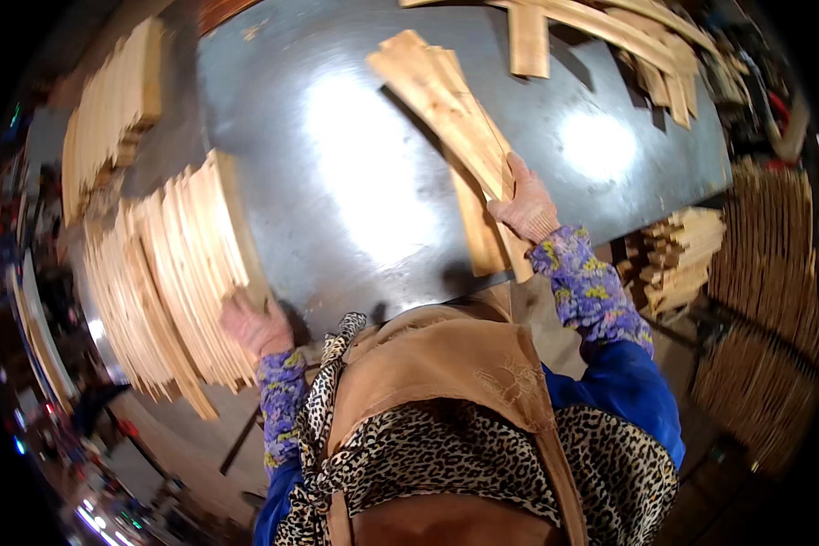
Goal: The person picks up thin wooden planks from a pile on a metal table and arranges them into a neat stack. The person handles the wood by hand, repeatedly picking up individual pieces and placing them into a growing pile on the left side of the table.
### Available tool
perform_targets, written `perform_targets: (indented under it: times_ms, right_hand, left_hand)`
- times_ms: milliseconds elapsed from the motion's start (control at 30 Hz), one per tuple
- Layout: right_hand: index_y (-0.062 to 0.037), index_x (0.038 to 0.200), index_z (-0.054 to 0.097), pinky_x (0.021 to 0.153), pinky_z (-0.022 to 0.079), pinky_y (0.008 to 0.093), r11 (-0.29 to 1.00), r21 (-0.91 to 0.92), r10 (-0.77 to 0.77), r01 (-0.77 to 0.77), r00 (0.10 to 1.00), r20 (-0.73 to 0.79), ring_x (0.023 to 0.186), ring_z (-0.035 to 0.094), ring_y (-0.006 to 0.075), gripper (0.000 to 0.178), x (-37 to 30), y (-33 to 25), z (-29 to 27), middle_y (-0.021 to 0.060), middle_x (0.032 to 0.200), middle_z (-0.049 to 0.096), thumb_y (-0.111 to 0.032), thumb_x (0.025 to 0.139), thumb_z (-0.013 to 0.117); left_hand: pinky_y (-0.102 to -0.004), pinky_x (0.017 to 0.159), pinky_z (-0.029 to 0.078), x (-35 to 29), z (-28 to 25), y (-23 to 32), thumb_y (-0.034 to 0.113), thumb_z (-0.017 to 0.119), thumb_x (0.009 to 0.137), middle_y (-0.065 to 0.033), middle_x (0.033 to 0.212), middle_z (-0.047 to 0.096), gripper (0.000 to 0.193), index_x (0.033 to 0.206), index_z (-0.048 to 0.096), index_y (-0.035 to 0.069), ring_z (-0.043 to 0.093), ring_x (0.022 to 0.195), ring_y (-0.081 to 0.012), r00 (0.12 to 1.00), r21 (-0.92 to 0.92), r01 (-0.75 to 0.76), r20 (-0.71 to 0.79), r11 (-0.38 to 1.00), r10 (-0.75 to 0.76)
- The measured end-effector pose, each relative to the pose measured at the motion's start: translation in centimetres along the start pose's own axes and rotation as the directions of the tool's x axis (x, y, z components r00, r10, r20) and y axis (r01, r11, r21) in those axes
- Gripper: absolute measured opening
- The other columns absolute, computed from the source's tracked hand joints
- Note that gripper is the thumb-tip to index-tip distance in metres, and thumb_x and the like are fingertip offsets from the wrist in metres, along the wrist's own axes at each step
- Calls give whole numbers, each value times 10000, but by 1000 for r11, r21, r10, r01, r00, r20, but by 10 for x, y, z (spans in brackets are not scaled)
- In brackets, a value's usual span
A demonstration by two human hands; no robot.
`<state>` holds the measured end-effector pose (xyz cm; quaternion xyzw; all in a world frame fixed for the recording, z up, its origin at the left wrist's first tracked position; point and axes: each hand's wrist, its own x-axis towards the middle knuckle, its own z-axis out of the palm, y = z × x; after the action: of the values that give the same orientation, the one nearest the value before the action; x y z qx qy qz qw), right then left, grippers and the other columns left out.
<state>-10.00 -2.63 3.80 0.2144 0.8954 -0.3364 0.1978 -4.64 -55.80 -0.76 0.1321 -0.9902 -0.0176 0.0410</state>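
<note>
Both gloved hands reach forward from flowered sleeves, the right hand (525, 205) raised higher with fingers curled shut in a grip, the left hand (257, 326) lower, fingers closed likewise.

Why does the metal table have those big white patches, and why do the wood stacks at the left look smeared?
In the head view, the white patches on the metal table are glare, probably from overhead lamps, two bright blobs washing out the surface. The slat stack by the left hand looks soft and bent by the fisheye rim; the slats in the right hand show sharper, casting a dark shadow beside them.
</note>
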Motion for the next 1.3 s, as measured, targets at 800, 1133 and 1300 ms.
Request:
perform_targets:
  times_ms: [800, 1133, 1300]
  right_hand:
    - [52, 1678, 261, 1051, 576, 461, 977, 92, -212, 193, 932, 295, 1148, 738, 425, 767, -62, -168, 282, 297, 1276, 735, -335, 1054, 479]
    - [-48, 1700, 187, 1068, 523, 546, 904, 139, -391, 404, 653, 649, 1265, 665, 529, 1086, -112, -264, 337, 371, 1378, 663, -637, 936, 683]
    - [-66, 1725, 169, 1130, 504, 508, 888, 82, -384, 452, 633, 672, 1376, 621, 472, 1107, -95, -250, 331, 363, 1508, 589, -649, 942, 690]
  left_hand:
    - [-443, 1120, 518, 8, -47, -3, 252, 678, 1015, -242, 1484, 626, 514, 1456, 640, -9, 662, 1291, -347, 859, -703, 339, 503, 626, 100]
    - [-371, 944, 623, 23, -106, -53, 182, 618, 1036, -199, 1352, 669, 509, 1475, 536, -61, 729, 1103, -264, 859, -878, -92, 169, -470, -483]
    - [-357, 877, 609, 148, -13, -98, 487, 574, 1121, -149, 1324, 695, 498, 1365, 653, 61, 700, 1117, -224, 797, -749, -21, 388, -663, -464]
